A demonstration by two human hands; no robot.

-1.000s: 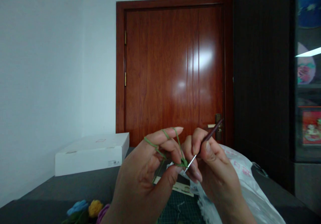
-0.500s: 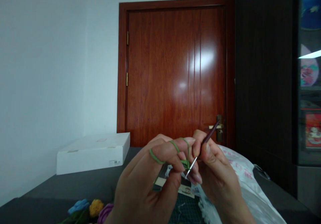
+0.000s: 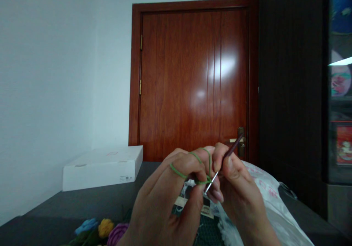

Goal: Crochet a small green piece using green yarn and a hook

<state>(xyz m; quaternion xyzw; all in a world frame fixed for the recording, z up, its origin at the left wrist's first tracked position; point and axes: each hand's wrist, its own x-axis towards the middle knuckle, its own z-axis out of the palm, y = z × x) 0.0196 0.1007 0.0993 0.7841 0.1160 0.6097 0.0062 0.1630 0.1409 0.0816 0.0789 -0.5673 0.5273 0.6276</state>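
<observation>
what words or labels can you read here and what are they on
Nothing can be read: the white box's label, the plastic bag's pink print and the card's print are all too small or blurred.

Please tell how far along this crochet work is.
Done: a yellow yarn flower and a purple yarn flower lie nearby. In hand: the right hand holds a crochet hook in a small green piece, green yarn looped over the left hand. Left: that piece looks small; the remainder cannot be told.
</observation>
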